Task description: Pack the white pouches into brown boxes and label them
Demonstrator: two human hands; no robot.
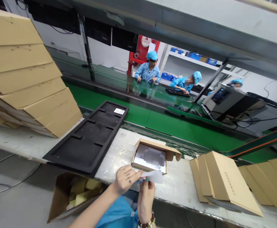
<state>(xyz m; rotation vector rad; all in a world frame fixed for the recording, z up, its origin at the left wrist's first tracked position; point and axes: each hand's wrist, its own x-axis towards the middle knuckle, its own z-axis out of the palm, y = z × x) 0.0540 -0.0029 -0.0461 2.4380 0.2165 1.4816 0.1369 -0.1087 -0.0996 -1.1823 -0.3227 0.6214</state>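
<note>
My left hand (124, 179) and my right hand (146, 198) meet at the near edge of the workbench, both pinching a small white paper slip (154, 176). Just beyond them sits an open brown cardboard box (171, 154) with a white moulded insert (150, 158) inside, its lid flap folded back to the right. A long black foam tray (89, 139) with several empty recesses lies to the left, overhanging the bench edge.
Stacked flat cartons (26, 76) tower at left. Closed brown boxes (226, 180) lie at right. A green conveyor belt (166, 123) runs behind the bench. Three people in blue work across the line near a monitor (220, 96). An open carton (76, 193) sits on the floor.
</note>
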